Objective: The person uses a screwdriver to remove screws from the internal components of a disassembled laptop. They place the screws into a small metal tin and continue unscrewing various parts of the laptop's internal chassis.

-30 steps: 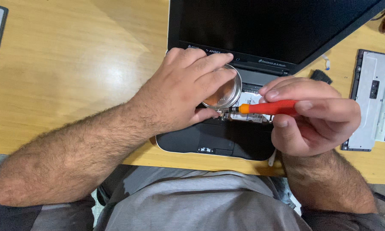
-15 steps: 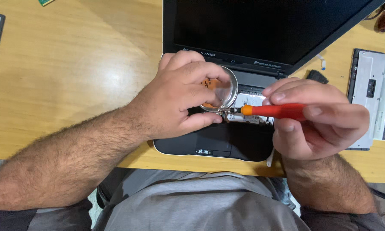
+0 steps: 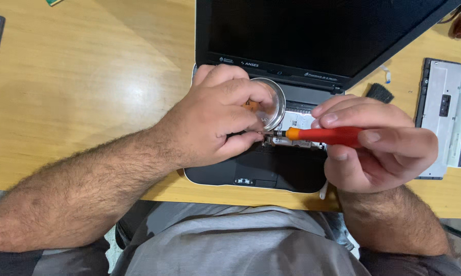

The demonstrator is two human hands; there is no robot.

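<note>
Right hand (image 3: 376,148) grip clamped on slim red-handled, orange-collared screwdriver (image 3: 325,135); left hand (image 3: 215,122) grip pinched at its metal tip, over the opened black plastic laptop (image 3: 271,168); round clear shallow dish (image 3: 271,102) under left fingers, contents unclear; smooth wooden counter (image 3: 87,92) beneath.

Left hand (image 3: 215,120) at a clear round dish (image 3: 271,102), right hand (image 3: 379,148) gripping a red screwdriver (image 3: 325,135) over an opened laptop (image 3: 271,168).

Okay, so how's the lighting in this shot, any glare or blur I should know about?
Head view: even overhead light, with a bright glare patch on the wooden table; the laptop screen is dark with little reflection. The left hand, right hand and red screwdriver look sharp; the clear dish catches small highlights.
</note>
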